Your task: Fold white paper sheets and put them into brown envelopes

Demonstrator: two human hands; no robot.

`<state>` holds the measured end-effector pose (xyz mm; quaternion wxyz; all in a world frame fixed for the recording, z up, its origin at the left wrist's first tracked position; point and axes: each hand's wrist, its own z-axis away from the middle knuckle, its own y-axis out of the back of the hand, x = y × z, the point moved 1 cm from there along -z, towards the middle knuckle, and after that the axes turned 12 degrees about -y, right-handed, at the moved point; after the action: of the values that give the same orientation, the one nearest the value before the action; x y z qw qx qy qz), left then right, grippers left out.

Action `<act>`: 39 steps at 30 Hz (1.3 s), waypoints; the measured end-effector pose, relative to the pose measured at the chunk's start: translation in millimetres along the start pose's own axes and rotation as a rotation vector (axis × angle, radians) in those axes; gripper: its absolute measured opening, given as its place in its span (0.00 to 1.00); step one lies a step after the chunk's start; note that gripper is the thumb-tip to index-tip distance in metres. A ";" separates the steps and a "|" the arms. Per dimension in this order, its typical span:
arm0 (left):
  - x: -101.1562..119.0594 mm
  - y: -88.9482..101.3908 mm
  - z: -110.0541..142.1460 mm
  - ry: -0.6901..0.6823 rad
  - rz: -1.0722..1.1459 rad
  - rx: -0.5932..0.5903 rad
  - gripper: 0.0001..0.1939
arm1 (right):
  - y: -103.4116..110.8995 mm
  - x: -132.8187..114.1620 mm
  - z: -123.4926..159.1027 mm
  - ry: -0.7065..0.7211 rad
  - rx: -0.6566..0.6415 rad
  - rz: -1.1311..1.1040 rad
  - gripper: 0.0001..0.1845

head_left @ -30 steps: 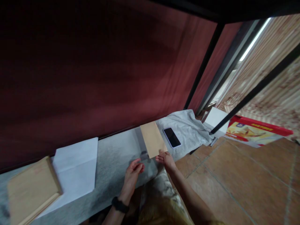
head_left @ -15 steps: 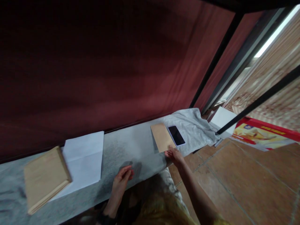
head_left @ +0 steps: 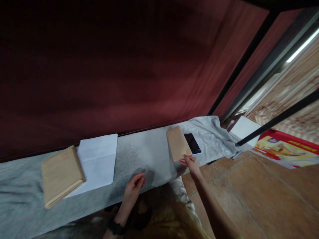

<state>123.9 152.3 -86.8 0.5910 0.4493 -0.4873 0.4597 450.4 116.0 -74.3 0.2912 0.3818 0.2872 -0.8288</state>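
Observation:
Between the thumb and fingers of my right hand point(head_left: 190, 163) is the near corner of a flat brown paper envelope point(head_left: 178, 143). The envelope lies over or just above the grey cloth, and its right edge hides part of a dark-screened phone point(head_left: 192, 143). My left hand point(head_left: 134, 184) hovers at the cloth's front edge with its fingers curled together, and nothing shows in them. To the left, a stack of brown paper envelopes point(head_left: 62, 176) rests partly on white paper sheets point(head_left: 98, 162).
A grey cloth point(head_left: 139, 152) covers the narrow ledge along a dark red panel point(head_left: 129, 93). On the right are black frame bars point(head_left: 245, 63), a white board point(head_left: 245, 127) and a red and yellow box point(head_left: 289, 147) on the tiled floor point(head_left: 249, 186).
The view has shifted, moving the scene rightward. The envelope in my right hand has slid toward the phone and now overlaps its left side. My left hand stays curled near the front edge.

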 end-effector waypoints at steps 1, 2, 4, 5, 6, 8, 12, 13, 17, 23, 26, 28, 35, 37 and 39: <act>1.9 -2.2 -0.1 -0.004 0.001 -0.005 0.32 | -3.2 -4.3 2.8 0.015 -0.008 0.013 0.23; 4.5 -5.0 -0.2 -0.005 0.005 -0.010 0.32 | -7.1 -8.3 6.1 0.028 -0.023 0.020 0.23; 11.8 -12.5 -0.2 0.008 0.030 -0.010 0.32 | -17.3 -13.0 14.6 0.036 -0.067 0.026 0.25; 16.4 -17.3 -0.3 0.024 0.056 -0.007 0.32 | -23.6 -12.9 19.8 0.034 -0.091 0.029 0.25; 21.5 -22.7 -0.4 0.046 0.098 -0.007 0.32 | -30.6 -10.8 25.3 0.028 -0.116 0.032 0.25; 32.1 -35.0 -1.1 0.107 0.226 -0.010 0.31 | -44.9 -1.2 36.8 0.010 -0.160 0.045 0.26; 50.2 -58.6 -2.6 0.226 0.464 -0.026 0.28 | -63.7 23.2 55.4 -0.005 -0.219 0.120 0.27; 53.8 -63.4 -2.6 0.234 0.487 -0.020 0.28 | -64.5 25.7 58.3 0.041 -0.206 0.183 0.27; 63.7 -77.7 -1.8 0.188 0.502 -0.004 0.29 | -58.3 13.2 63.9 0.518 -0.037 0.665 0.22; 51.0 -79.8 -14.8 -0.060 0.258 0.097 0.27 | -56.1 7.6 60.1 1.094 0.068 1.255 0.28; 37.3 -70.4 -21.8 -0.245 -0.022 0.188 0.26 | -53.9 35.7 52.5 1.138 -0.020 1.398 0.29; 31.5 -68.9 -23.8 -0.386 -0.208 0.013 0.25 | -49.4 56.9 46.8 1.144 -0.095 1.421 0.29; 25.8 -96.9 -56.3 -0.627 -0.634 -0.532 0.25 | -35.4 84.2 31.6 1.072 -0.270 1.287 0.30; 25.7 -104.9 -77.9 -0.627 -0.700 -0.541 0.26 | -34.8 84.1 29.9 1.046 -0.281 1.264 0.31; 25.9 -111.0 -99.6 -0.625 -0.754 -0.534 0.27 | -34.9 85.0 28.9 1.039 -0.267 1.250 0.31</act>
<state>251.7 233.3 -82.5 0.6352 0.5423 -0.5444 -0.0780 366.7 96.7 -117.7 0.5719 0.7681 0.2161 -0.1903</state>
